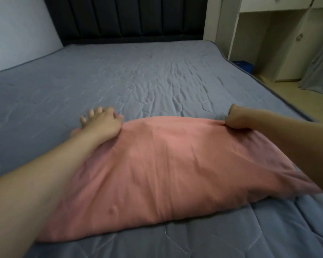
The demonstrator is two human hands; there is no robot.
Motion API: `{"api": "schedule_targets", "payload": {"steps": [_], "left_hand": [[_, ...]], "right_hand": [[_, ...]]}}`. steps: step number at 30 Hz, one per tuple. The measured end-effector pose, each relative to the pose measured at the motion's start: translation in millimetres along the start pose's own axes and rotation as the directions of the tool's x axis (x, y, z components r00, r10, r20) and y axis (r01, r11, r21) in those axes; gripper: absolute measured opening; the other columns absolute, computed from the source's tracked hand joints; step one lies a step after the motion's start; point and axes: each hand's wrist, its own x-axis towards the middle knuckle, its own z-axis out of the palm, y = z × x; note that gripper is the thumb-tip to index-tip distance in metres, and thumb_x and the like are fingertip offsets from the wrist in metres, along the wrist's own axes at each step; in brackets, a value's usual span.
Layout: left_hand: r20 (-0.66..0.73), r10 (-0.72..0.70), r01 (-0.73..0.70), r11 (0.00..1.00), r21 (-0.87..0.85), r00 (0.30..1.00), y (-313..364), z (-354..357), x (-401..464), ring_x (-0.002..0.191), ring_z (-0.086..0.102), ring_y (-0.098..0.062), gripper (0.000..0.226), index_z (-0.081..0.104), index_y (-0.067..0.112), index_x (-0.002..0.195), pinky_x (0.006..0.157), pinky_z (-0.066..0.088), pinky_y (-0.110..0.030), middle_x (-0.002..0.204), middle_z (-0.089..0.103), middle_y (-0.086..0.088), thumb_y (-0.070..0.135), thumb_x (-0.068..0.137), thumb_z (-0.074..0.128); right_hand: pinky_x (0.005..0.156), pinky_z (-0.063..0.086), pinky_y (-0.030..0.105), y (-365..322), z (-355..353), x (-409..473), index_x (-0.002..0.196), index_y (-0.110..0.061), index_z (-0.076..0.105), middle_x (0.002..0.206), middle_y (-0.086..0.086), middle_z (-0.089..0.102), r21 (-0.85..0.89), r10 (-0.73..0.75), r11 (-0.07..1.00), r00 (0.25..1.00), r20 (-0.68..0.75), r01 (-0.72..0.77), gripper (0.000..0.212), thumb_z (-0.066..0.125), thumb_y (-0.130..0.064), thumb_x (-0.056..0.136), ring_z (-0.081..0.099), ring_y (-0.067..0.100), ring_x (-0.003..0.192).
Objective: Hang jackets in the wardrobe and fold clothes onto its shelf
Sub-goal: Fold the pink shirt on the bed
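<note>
Head view, garment: a salmon-pink garment lies spread on the grey quilted bedspread, near the bed's front edge; its exact type cannot be told.
Head view, risk one: the far edge is held at two corners only, so in my judgement a pull harder on one side would skew the fold line; the slack bulge in the middle suggests the cloth is not yet flat.
Head view, risk two: the near right corner of the garment is blurred and trails toward the bed's edge, so that part could slip off or bunch under the fold.
Head view, risk three: the bedspread is already rumpled beyond the garment, and dragging the cloth over it may carry creases into the fold.
Head view, left hand: the left hand lies on the far left corner of the garment, arm stretched forward and low; thumb and forefinger seem to pinch the edge, the other fingertips spread on the bedspread.
Head view, right hand: the right hand is a closed fist gripping the far right corner, knuckles forward, forearm coming in from the right.
Head view, surroundings: a dark padded headboard behind, and pale cabinetry, perhaps the wardrobe, at the right.
</note>
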Motion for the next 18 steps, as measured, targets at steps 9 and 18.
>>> {"api": "schedule_targets", "payload": {"steps": [9, 18], "left_hand": [[0.243, 0.432, -0.394, 0.899, -0.190, 0.869, 102, 8, -42, 0.136, 0.038, -0.030, 0.075, 0.047, 0.010, 0.133, 0.106, 0.033, -0.037, 0.146, 0.042, -0.016, 0.070, 0.089, 0.038], [-0.187, 0.326, -0.374, 0.847, -0.378, 0.927, 113, 2, -34, 0.100, 0.054, -0.031, 0.012, 0.041, 0.020, 0.091, 0.073, 0.030, -0.031, 0.093, 0.056, -0.004, 0.028, 0.095, 0.049]], "right_hand": [[0.115, -0.001, 0.060, -1, 52, -69, 0.150, -0.036, 0.012, 0.161, -0.003, 0.001, 0.015, -0.303, 0.948, 0.916, -0.264, 0.318, 0.068, 0.021, -0.063, 0.088, 0.002, 0.019, 0.148], [0.096, 0.038, 0.043, 46, 37, -103, 0.137, 0.003, 0.026, 0.134, 0.030, 0.047, 0.365, 0.210, 0.914, 0.976, -0.051, -0.177, 0.078, 0.048, -0.054, 0.089, 0.049, 0.043, 0.121]]}}
